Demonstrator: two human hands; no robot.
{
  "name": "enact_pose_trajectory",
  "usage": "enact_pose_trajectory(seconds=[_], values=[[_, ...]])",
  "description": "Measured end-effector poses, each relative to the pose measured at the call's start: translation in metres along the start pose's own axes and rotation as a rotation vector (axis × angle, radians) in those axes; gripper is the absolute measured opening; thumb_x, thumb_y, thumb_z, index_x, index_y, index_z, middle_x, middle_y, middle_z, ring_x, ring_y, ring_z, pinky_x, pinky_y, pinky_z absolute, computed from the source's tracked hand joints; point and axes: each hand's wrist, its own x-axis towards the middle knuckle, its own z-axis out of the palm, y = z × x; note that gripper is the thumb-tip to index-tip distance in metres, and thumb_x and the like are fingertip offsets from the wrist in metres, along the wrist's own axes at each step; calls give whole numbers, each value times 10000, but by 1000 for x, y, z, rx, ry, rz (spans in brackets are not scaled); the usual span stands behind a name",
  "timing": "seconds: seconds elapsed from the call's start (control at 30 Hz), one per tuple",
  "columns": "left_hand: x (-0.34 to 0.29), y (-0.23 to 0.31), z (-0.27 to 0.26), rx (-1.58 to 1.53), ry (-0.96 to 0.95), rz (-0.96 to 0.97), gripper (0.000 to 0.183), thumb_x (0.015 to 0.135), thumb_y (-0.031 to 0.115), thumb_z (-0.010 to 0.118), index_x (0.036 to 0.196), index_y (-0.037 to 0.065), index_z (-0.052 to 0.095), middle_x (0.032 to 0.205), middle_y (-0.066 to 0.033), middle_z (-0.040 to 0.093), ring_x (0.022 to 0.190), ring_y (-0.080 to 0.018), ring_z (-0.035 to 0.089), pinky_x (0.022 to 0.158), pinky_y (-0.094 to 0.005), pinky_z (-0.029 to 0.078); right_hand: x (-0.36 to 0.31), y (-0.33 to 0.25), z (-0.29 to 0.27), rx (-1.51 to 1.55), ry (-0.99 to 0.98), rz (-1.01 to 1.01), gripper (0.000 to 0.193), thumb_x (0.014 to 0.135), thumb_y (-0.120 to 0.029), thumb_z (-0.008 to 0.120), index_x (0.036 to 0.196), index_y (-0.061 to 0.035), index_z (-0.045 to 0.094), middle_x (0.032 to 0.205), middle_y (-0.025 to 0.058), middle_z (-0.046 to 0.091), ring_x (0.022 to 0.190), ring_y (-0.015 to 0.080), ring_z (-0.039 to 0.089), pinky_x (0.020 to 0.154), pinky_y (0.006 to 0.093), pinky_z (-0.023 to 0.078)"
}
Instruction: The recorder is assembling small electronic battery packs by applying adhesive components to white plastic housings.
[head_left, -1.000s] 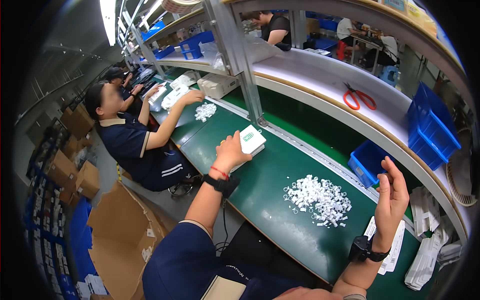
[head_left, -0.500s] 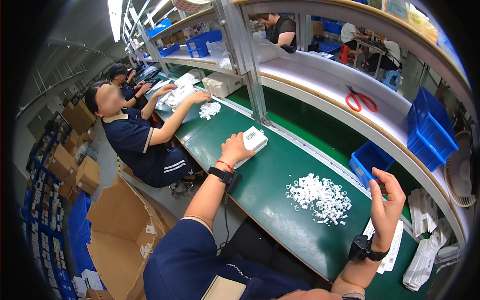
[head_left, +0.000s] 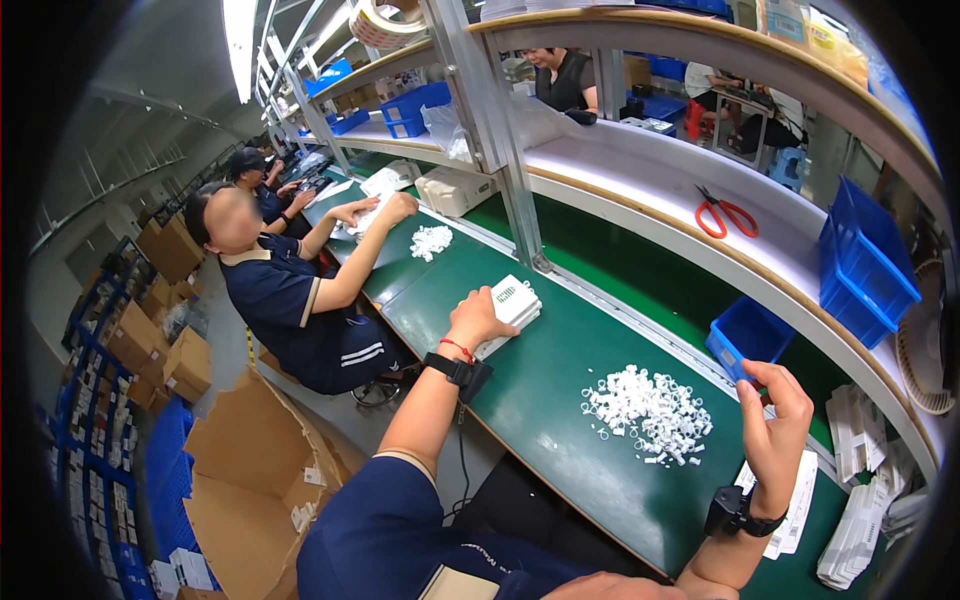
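My left hand (head_left: pixel 478 322) grips the near end of a small stack of white flat packages (head_left: pixel 517 298) on the green table. Its thumb lies along the side and its fingers reach over the top; green print shows on the uppermost one. Raised over the right part of the table, my right hand (head_left: pixel 778 415) has its fingers curved and its thumb apart, with nothing visible between them. Left of it spreads a loose pile of small white plastic ring pieces (head_left: pixel 650 412). White flat cards (head_left: pixel 797 505) lie beneath my right wrist.
A blue bin (head_left: pixel 748 335) stands behind my right hand, with bundled white cartons (head_left: pixel 855 530) at the right. Red-handled scissors (head_left: pixel 725 215) lie on the shelf. An open cardboard box (head_left: pixel 245 480) stands at lower left; a co-worker (head_left: pixel 290 275) sits farther left.
The whole view has shifted slightly. My left thumb now shows along the side of the stack. My right hand stays raised with little change. The co-worker's hands have moved over their white packages.
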Motion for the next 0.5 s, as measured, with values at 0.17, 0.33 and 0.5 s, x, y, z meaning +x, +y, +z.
enact_pose_trajectory(seconds=[0.17, 0.33, 0.5], values=[[12, -1, 12, 34, -55, -13, 915, 506, 540, 857, 1180, 17, 525, 1136, -168, 610, 1054, -325, 611, 886, -406, 503, -2, -1, 1, 2, -30, -3, 136, 800, 8, 646, 933, 32, 660, 830, 137, 653, 682, 197, 600, 569, 277, 463], [11, -6, 9, 50, -88, 6, 837, 527, 461, 846, 1160, 20, 521, 1122, -173, 611, 1045, -332, 612, 883, -407, 505, -2, -2, 1, -10, -68, 16, 138, 796, 11, 646, 931, 33, 659, 821, 143, 651, 675, 211, 597, 571, 282, 465], [5, -13, 2, 32, -125, 12, 767, 547, 379, 822, 1150, 24, 508, 1115, -181, 606, 1045, -346, 607, 874, -411, 509, 0, -1, 6, -17, -104, 10, 142, 790, 16, 648, 930, 37, 656, 815, 150, 649, 661, 222, 590, 574, 288, 464]])
